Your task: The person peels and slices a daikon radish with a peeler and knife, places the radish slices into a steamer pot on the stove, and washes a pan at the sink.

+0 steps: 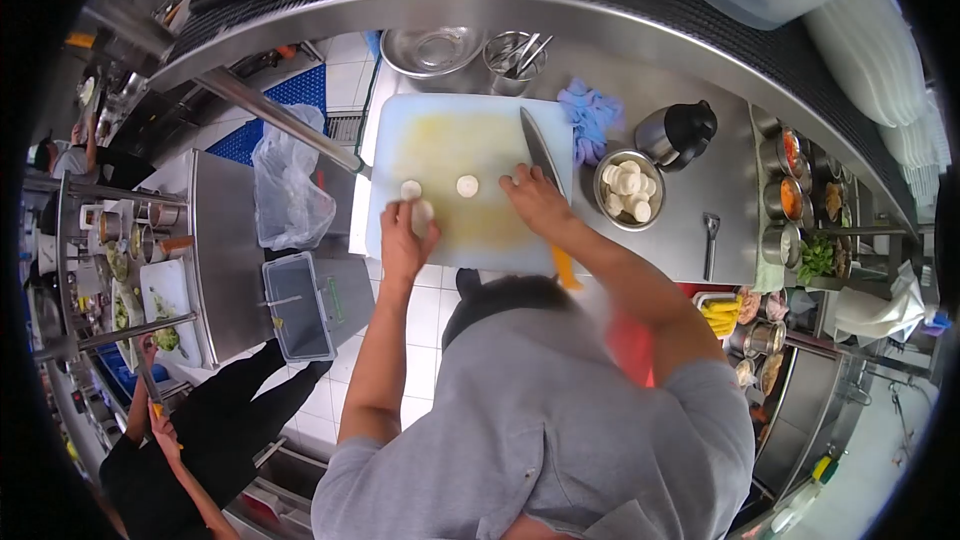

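Observation:
My left hand [403, 242] is at the lower left of the cutting board [440, 130], with a round white slice [422, 211] between its curved fingers and thumb. Just beyond its fingertips lies another white slice [411, 190], and a third slice [467, 186] rests near the board's middle. On the right side of the board, my right hand [538, 202] reaches across a large knife [540, 145], its fingers apart and nothing seen in them. The knife's blade points away from me; its yellow handle shows below my wrist. Right of the board, a metal bowl [612, 212] holds several white pieces.
Behind the board stand a wide metal bowl [432, 52] and a utensil container [515, 62]. A blue cloth [588, 118], a jug [676, 135] and a metal utensil [710, 245] lie rightward. A shelf edge [480, 2] crosses overhead. Another person's hands [164, 430] are at the far left.

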`<state>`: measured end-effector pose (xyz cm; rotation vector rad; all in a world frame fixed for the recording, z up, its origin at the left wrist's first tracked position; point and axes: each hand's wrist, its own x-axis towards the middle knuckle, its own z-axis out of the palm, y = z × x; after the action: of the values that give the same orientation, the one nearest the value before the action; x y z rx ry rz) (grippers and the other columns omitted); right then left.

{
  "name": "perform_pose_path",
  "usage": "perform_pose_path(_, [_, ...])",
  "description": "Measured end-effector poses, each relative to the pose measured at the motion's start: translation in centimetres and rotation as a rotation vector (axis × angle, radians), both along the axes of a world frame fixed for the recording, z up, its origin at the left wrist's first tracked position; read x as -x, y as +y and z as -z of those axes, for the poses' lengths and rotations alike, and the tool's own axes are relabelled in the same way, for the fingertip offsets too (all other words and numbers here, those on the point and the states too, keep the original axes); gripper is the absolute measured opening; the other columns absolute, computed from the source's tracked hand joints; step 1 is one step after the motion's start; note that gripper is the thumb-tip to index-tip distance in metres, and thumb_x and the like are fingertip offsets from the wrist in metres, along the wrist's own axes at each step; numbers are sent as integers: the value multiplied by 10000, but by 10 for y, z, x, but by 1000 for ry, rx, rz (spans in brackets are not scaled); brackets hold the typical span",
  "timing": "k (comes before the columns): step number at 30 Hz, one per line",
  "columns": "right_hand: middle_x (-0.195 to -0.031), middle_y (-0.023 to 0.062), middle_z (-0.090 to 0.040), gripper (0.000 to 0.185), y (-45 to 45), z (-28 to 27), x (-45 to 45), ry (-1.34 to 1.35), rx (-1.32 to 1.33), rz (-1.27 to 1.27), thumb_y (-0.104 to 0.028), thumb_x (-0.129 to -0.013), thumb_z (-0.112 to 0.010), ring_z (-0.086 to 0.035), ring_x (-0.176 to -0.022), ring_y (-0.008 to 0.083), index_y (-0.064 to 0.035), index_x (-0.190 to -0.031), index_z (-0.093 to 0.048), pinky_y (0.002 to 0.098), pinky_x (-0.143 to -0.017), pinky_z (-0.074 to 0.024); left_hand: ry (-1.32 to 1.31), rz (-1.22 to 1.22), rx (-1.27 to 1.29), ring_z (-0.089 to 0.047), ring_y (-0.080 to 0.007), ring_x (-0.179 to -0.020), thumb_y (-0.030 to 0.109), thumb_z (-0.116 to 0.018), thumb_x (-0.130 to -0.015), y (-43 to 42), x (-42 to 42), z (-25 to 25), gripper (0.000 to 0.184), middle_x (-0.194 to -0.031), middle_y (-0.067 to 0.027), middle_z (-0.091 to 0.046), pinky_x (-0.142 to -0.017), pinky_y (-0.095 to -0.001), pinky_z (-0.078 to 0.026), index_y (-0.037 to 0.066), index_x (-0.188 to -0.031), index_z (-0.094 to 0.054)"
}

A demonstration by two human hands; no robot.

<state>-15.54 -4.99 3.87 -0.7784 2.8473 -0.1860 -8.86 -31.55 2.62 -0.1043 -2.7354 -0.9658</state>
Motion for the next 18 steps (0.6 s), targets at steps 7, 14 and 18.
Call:
perform_pose_path(7, [-1204,226,-581,359,-32,25,0,144,146,137,-72,-878,-592,-561,-1126,424,-55,-1235,-557,492,-917,-530,-77,175,155,-558,-444,-1021,89,-714,-796,-38,55,11,449,-1149,-216,-602,-905,-509,-486,38,-1229,-609])
perform_pose_path(14, [-1354,225,-491,366,-94,24,-7,-25,78,134,-109,-904,-591,-494,-1239,454,-111,-1270,-601,532,-936,-526,-130,284,119,-650,-400,-931,111,-755,-780,-36,70,3,370,-1066,-223,-643,-831,-472,-539,31,-1137,-703])
perform_pose_path(18, [-1298,205,-512,404,-66,27,-11,-75,184,182,-95,-875,-644,-488,-1249,449,-131,-1276,-612,493,-944,-524,-120,221,-111,-708,-337,-781,77,-765,-772,7,68,-20,346,-999,-204,-681,-678,-394,-590,27,-1112,-719])
